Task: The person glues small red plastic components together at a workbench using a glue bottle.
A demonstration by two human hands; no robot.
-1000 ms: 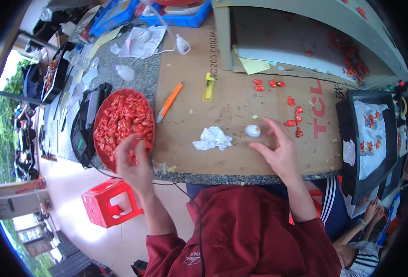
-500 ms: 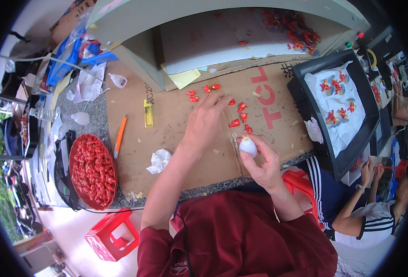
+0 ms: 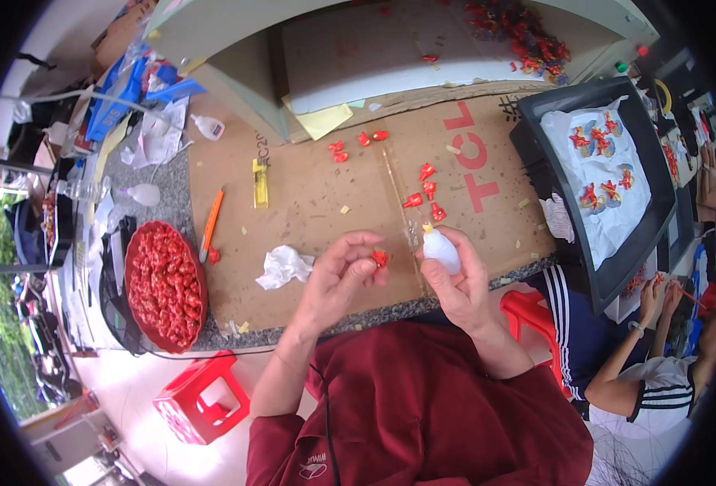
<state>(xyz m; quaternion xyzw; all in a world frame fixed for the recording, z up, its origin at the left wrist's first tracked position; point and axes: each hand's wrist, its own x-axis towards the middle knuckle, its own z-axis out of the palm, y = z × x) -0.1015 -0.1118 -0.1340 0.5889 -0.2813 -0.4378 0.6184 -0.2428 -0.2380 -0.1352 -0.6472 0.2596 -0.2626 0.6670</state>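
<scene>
My left hand pinches a small red piece between thumb and fingertips, just above the near edge of the cardboard-covered table. My right hand grips a small white squeeze bottle, its yellow tip pointing up and left toward the red piece. Several more small red pieces lie on the cardboard just beyond the hands, and a few others sit farther back.
A round red basket of red pieces sits at the left edge. Crumpled white paper, an orange cutter and a yellow tool lie on the cardboard. A black tray with decorated pieces stands right. Another person sits at right. A red stool stands below.
My left hand has come back from the red pieces on the cardboard, now holding one near the bottle. My right hand kept the white bottle and tilted it toward that piece.
</scene>
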